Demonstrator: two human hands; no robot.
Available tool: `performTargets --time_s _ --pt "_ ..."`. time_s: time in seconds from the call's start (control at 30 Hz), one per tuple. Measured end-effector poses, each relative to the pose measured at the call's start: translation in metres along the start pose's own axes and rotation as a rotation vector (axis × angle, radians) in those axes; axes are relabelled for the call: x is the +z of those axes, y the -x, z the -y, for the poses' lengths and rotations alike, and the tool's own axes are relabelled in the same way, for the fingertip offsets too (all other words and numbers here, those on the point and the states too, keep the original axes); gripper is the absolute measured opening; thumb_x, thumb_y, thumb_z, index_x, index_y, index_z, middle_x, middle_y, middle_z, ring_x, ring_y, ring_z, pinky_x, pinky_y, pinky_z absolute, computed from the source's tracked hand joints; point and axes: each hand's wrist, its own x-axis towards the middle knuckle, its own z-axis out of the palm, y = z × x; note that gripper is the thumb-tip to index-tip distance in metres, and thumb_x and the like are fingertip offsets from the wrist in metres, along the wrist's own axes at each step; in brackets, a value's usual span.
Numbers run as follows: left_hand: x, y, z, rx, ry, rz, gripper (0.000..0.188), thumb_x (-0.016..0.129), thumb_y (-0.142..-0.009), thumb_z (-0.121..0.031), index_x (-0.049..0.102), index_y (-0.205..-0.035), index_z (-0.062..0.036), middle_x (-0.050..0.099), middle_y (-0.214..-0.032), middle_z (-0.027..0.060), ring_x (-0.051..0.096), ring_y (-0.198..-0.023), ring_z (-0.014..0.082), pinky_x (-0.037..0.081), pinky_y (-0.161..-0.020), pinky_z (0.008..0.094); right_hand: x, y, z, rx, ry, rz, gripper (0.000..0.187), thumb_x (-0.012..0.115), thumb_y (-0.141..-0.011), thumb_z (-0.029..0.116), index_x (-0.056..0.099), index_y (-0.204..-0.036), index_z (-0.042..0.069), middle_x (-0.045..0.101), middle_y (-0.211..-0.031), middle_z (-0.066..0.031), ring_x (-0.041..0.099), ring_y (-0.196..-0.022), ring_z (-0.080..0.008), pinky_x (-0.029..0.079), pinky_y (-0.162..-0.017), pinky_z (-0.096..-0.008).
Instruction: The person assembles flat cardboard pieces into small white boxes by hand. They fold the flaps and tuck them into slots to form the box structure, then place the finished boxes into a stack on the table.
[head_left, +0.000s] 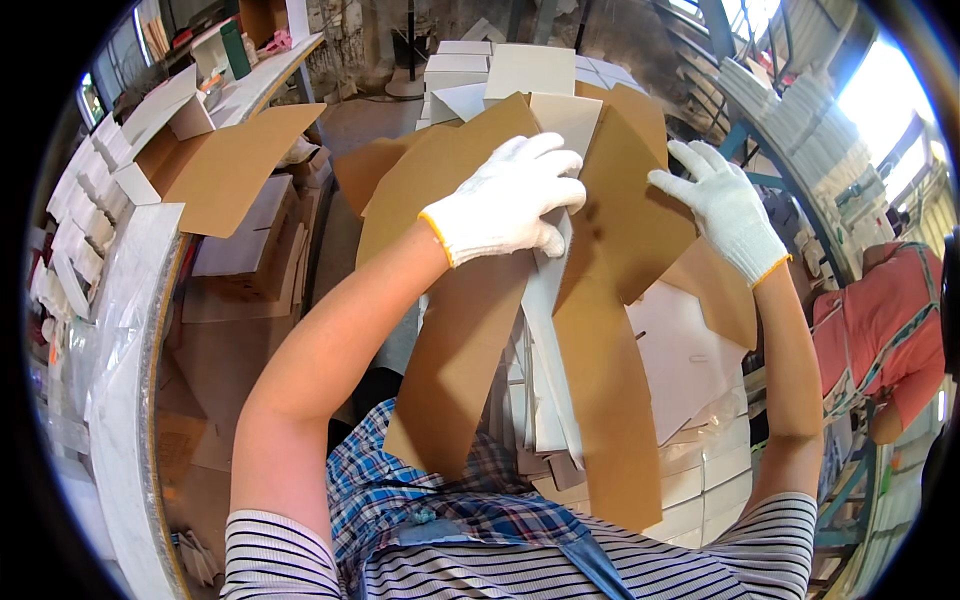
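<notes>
In front of me a large cardboard box blank [610, 400], brown on its inner face and white on the outside, stands half folded with its flaps spread. My left hand [512, 195], in a white knit glove with a yellow cuff, lies over the brown left panel [460, 350], its fingers apart and reaching to the white strip at the middle fold. Near the outer edge of the right brown panel [640, 205] is my right hand [728, 208], gloved alike, with fingers spread; whether it touches the cardboard I cannot tell.
White boxes [530, 72] are stacked behind the blank. More flat white sheets [680, 350] lie under it at right. A long bench [125, 400] on the left carries an open brown-lined box [240, 170] and white cartons. At far right a person in a red shirt [880, 320] bends over.
</notes>
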Motion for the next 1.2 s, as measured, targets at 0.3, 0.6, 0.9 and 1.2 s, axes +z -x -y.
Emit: performTargets --time_s 0.3,0.6,0.9,1.2 --pt "-0.002 -0.009 0.013 -0.113 0.192 0.161 0.031 0.081 -0.069 -0.028 0.061 -0.076 -0.0052 0.059 -0.081 0.0095 0.053 -0.091 0.0314 0.043 -0.087 0.0375 0.006 -0.013 -0.017 -0.121 -0.122 0.219 0.048 0.067 -0.073 -0.003 0.078 -0.112 0.023 0.053 -0.151 -0.0146 0.05 -0.136 -0.0378 0.05 -0.106 -0.0416" --pt "0.014 -0.007 0.011 -0.327 0.087 0.06 0.03 0.067 -0.084 -0.036 0.069 -0.074 -0.0085 0.057 -0.066 0.0145 0.047 -0.073 0.0335 0.041 -0.083 0.0397 -0.005 -0.036 -0.023 0.078 -0.546 0.409 0.049 0.069 -0.072 -0.005 0.076 -0.115 0.018 0.048 -0.154 -0.0171 0.052 -0.134 -0.0364 0.05 -0.107 -0.0397" --pt "0.021 -0.006 0.01 -0.26 0.037 0.092 0.028 0.064 -0.09 -0.027 0.058 -0.071 -0.0076 0.058 -0.069 0.0141 0.05 -0.071 0.0338 0.041 -0.086 0.0395 -0.001 -0.032 -0.006 -0.24 -0.273 0.313 0.043 0.08 -0.062 -0.001 0.078 -0.101 0.015 0.062 -0.14 -0.0107 0.051 -0.136 -0.0368 0.049 -0.108 -0.0432" --pt "0.032 -0.038 0.004 -0.163 -0.1 0.15 0.016 0.062 -0.087 -0.023 0.07 -0.078 -0.0112 0.068 -0.075 0.0111 0.065 -0.078 0.0329 0.043 -0.084 0.0401 0.048 -0.033 -0.057 0.007 -0.664 0.496 0.05 0.077 -0.061 -0.009 0.078 -0.108 0.008 0.065 -0.138 -0.0123 0.064 -0.121 -0.0337 0.053 -0.102 -0.0369"
